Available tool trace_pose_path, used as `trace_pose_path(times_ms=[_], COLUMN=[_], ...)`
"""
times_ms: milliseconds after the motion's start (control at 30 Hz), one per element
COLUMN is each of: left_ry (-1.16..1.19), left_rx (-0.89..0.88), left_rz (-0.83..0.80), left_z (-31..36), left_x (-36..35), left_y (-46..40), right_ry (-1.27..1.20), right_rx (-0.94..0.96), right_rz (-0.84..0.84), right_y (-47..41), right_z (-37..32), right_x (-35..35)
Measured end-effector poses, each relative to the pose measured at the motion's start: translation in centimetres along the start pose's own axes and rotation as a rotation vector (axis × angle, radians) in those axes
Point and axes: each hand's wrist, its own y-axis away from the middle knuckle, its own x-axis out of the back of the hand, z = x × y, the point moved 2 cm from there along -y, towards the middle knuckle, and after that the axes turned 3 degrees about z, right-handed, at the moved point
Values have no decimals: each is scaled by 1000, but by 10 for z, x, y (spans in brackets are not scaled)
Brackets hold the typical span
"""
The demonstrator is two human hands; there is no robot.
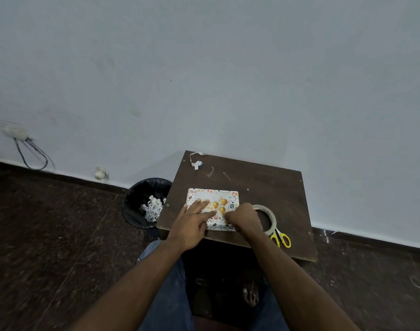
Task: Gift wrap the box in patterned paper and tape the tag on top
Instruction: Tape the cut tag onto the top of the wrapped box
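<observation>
Left hand (194, 223) spread flat on wrapped box (229, 197); right hand (243, 217) curled, pinch unclear; paper scraps (154, 207) in bin (138, 194).

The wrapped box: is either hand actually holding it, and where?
Neither grips it. The left hand presses flat on the tag atop the wrapped box; the right hand presses its near-right part.

One head-worn, wide-angle view looks forward and steeply down from above the seated person's lap. The dark counter (263, 187) sits low and slightly right of centre, close enough that both forearms run up to it from the bottom edge. Beyond the counter a pale wall (204, 68) fills the upper half; left of the counter lies dark floor (49, 223).
</observation>
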Motion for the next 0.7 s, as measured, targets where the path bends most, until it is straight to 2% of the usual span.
trace_pose_path(times_ms=[333,700], left_ry=[29,65], left_rx=[12,29], left_rz=[9,6], left_z=[-2,-1], left_x=[-2,-3], left_y=[0,0], right_ry=[176,85], right_rx=[123,127], right_rz=[-56,-106], right_y=[-9,6], right_z=[15,15], right_x=[5,11])
